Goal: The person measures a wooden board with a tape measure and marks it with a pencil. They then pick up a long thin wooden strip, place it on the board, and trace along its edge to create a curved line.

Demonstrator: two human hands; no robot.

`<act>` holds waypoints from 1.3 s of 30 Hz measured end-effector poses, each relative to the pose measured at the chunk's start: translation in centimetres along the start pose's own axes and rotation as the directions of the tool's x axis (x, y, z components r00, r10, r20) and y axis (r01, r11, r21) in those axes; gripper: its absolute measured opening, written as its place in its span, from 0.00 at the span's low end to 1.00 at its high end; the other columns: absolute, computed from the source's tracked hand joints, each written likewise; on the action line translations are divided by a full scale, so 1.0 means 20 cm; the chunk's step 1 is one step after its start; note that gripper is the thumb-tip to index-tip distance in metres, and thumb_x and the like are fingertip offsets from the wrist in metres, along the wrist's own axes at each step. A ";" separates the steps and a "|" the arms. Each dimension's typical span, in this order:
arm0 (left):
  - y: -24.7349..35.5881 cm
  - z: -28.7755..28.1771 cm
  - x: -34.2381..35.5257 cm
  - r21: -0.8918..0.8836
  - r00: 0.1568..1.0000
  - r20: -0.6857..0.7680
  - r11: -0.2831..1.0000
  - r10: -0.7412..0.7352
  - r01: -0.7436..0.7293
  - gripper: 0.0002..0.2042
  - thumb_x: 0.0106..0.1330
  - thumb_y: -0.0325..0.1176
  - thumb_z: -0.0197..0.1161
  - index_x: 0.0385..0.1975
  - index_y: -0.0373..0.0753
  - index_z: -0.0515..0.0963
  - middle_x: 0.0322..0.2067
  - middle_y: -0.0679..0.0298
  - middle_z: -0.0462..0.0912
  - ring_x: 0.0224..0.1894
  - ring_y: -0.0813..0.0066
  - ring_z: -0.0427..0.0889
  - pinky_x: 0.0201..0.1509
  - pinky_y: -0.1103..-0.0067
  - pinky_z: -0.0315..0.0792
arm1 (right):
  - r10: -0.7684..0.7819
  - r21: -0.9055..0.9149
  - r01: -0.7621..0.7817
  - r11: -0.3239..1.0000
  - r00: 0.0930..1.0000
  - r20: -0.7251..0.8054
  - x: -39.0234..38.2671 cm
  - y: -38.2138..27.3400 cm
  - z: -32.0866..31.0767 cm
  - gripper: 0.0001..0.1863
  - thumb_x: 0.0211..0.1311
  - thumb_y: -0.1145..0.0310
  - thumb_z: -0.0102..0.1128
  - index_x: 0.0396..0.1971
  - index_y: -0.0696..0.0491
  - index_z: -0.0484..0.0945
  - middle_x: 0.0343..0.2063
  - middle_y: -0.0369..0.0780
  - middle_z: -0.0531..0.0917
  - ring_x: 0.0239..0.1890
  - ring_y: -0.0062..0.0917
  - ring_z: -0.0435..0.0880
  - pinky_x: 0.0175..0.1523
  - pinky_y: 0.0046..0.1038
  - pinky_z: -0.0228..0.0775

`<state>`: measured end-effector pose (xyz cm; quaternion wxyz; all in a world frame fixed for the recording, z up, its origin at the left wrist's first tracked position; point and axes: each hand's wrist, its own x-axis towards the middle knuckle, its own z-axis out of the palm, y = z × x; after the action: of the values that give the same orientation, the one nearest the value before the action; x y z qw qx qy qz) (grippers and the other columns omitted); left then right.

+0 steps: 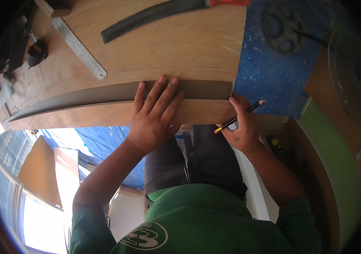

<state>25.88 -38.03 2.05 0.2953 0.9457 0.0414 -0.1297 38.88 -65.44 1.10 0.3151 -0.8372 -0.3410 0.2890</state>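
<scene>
From my remote seat I watched the wooden strip [83, 115] lie across the middle of the frame, running from the left side to just right of centre, along the near edge of the wooden board [159, 53]. The left hand [150, 121] was laid on it, fingers spread, their tips reaching over the dark band [205, 89] behind; whether that band was a separate piece or a shaded face, I could not tell. The right hand [246, 130] was curled at the strip's right end, a pencil [254, 106] caught between thumb and fingers, its point toward the upper right. I judged the step in hand to be steadying and lining up that end; the next move seemed to call for firm pressure from the left while the right got the pencil into a writing grip, should a mark be wanted. I counted two hands, one strip, one pencil, one steel ruler [79, 49] at upper left, one wood block [55, 9] by its top end, one saw [155, 17] at top centre and one grey wheel-shaped piece [284, 27] at upper right. Blue sheeting [254, 80] showed in two places, perhaps all one piece.
</scene>
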 end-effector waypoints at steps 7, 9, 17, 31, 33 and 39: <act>0.00 -0.01 -0.01 -0.021 1.000 0.012 1.000 0.023 -0.023 0.38 0.45 0.42 0.81 0.62 0.47 0.78 0.79 0.57 0.62 0.81 0.50 0.58 0.82 0.43 0.46 | -0.023 0.001 0.023 1.000 0.997 -0.072 -0.02 -0.02 0.00 0.49 0.40 0.79 0.82 0.67 0.55 0.66 0.60 0.55 0.78 0.57 0.54 0.83 0.57 0.45 0.80; 0.01 -0.02 -0.01 -0.020 0.999 0.023 0.999 0.034 -0.033 0.36 0.46 0.40 0.81 0.60 0.45 0.78 0.78 0.52 0.63 0.81 0.44 0.57 0.81 0.41 0.46 | -0.013 0.014 0.014 1.000 0.998 -0.064 -0.03 -0.02 0.01 0.48 0.40 0.78 0.82 0.66 0.55 0.66 0.59 0.55 0.79 0.57 0.55 0.84 0.57 0.45 0.80; 0.01 -0.01 -0.03 0.025 0.998 0.018 0.998 0.052 -0.053 0.38 0.45 0.43 0.81 0.62 0.45 0.78 0.79 0.50 0.62 0.82 0.40 0.55 0.81 0.40 0.45 | -0.036 0.002 0.037 0.999 0.996 -0.083 -0.06 -0.02 0.02 0.50 0.39 0.77 0.84 0.67 0.55 0.66 0.58 0.54 0.80 0.56 0.53 0.84 0.56 0.46 0.80; 0.02 -0.05 0.01 0.059 1.000 -0.028 0.998 -0.009 0.011 0.40 0.45 0.41 0.80 0.65 0.46 0.79 0.71 0.59 0.73 0.76 0.52 0.66 0.81 0.48 0.53 | -0.064 -0.029 0.062 0.998 0.995 -0.075 0.05 -0.02 -0.06 0.49 0.40 0.79 0.81 0.68 0.55 0.67 0.60 0.54 0.78 0.57 0.53 0.82 0.58 0.45 0.79; 0.01 -0.04 0.02 0.063 0.999 -0.053 0.998 -0.005 0.009 0.39 0.45 0.41 0.80 0.65 0.46 0.79 0.69 0.60 0.74 0.74 0.53 0.67 0.80 0.48 0.54 | -0.047 -0.032 0.045 0.998 0.996 -0.074 0.06 -0.02 -0.06 0.48 0.40 0.79 0.81 0.67 0.55 0.67 0.59 0.54 0.78 0.57 0.53 0.82 0.58 0.45 0.79; 0.01 -0.03 0.02 0.054 0.998 -0.063 0.998 -0.027 0.030 0.37 0.50 0.45 0.79 0.65 0.49 0.79 0.70 0.64 0.72 0.74 0.58 0.68 0.78 0.50 0.55 | -0.044 -0.014 0.043 0.999 0.996 -0.072 0.07 -0.01 -0.06 0.48 0.40 0.79 0.80 0.67 0.54 0.67 0.59 0.54 0.79 0.55 0.52 0.83 0.57 0.44 0.79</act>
<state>26.47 -37.86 2.55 0.2661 0.9563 0.0604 -0.1054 40.51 -64.61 1.67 0.3281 -0.8414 -0.3494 0.2496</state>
